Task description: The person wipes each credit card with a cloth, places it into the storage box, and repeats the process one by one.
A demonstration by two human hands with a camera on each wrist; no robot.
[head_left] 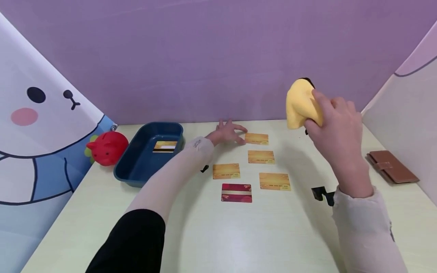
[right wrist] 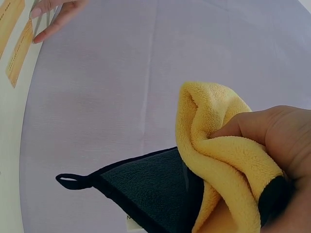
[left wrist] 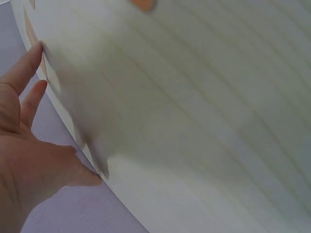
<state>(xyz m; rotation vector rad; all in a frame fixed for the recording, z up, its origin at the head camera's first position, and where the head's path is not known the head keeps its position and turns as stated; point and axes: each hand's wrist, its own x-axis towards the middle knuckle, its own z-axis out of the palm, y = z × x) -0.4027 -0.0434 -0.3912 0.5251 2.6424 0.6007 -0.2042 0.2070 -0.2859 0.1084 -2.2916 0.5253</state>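
My right hand [head_left: 341, 132] grips a bunched yellow cloth [head_left: 300, 102] above the table's right side; in the right wrist view the cloth [right wrist: 209, 116] shows a dark grey side and a hanging loop. At the table's back my left hand [head_left: 227, 132] has its fingers spread, with fingertips at the left edge of the rearmost gold card [head_left: 257, 138]. Three more gold cards [head_left: 261, 157] [head_left: 226, 171] [head_left: 274, 181] and a red card [head_left: 236, 193] lie flat in front. In the left wrist view the left hand [left wrist: 39, 150] reaches the table's edge.
A blue tray [head_left: 133, 181] holding a gold card with a dark stripe [head_left: 164, 146] stands at the left, beside a red piggy figure [head_left: 108, 148]. A brown wallet [head_left: 392, 167] lies at the far right. Black pieces [head_left: 319, 193] lie near the right forearm.
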